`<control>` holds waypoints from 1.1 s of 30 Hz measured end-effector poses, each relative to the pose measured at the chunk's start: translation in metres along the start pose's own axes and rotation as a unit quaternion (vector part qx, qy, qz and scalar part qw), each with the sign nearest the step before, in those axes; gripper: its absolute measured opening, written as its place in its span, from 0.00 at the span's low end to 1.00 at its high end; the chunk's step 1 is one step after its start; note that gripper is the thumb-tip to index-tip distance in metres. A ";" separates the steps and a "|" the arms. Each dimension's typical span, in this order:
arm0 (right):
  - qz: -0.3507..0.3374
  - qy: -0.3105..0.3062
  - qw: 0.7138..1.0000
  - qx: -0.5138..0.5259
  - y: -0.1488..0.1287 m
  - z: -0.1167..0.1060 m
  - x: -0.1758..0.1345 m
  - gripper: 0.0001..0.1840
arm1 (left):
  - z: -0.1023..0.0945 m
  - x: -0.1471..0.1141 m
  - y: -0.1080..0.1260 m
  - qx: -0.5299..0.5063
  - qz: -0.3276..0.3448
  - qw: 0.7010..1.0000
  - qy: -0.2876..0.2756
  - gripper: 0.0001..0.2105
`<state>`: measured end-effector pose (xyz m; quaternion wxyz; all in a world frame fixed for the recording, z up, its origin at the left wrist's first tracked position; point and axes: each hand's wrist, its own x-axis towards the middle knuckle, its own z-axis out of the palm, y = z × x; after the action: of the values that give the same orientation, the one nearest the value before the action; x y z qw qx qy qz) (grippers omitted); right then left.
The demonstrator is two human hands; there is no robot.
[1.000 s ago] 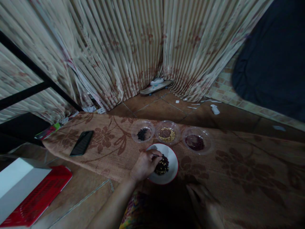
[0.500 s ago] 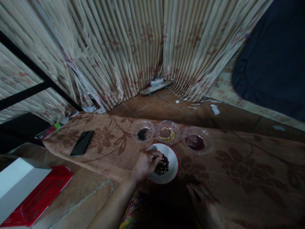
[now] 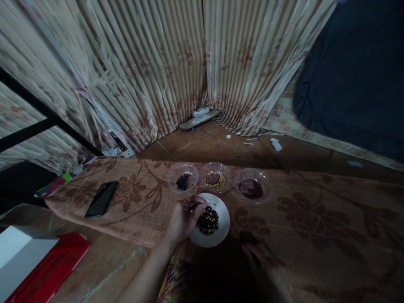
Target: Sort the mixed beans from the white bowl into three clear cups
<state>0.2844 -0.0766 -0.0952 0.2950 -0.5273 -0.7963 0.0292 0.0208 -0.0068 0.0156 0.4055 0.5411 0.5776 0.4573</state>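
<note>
Beige striped curtains (image 3: 164, 63) are hanging behind brown floral cloth (image 3: 135, 229); flat black phone (image 3: 101, 199) is lying L. L hand (image 3: 183, 219), pinching thin tool (image 3: 208, 204), is partly blocking white red-rimmed bowl (image 3: 223, 225) w/ mixed dark/yellow beans (image 3: 208, 221). Three round clear plastic tubs (image 3: 229, 173) are sitting just beyond. R hand (image 3: 261, 256) is showing dim nearby; can't tell grip.

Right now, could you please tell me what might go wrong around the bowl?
The left hand is over the left rim of the bowl, so a bump might tip it and scatter the beans. The middle tub sits close behind the bowl, so an overreach could knock it.
</note>
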 end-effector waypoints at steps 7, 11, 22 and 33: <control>0.022 0.025 0.999 0.012 -0.010 -0.002 0.007 0.19 | 0.040 0.052 0.029 -0.052 0.045 0.998 -0.008 0.11; -0.001 0.040 0.999 0.020 -0.009 0.000 0.009 0.18 | 0.083 0.091 0.038 -0.047 0.103 0.992 -0.056 0.11; 0.025 0.032 0.999 0.008 -0.013 -0.001 0.008 0.19 | 0.066 0.074 0.031 0.011 0.053 0.998 -0.023 0.07; -0.020 0.017 1.000 -0.015 0.005 0.011 -0.013 0.24 | 0.008 -0.010 -0.012 -0.030 -0.083 0.994 0.058 0.06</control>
<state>0.2867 -0.0824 -0.1120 0.3013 -0.5164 -0.8016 0.0022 0.0262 -0.0158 0.0021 0.4243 0.4514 0.6290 0.4697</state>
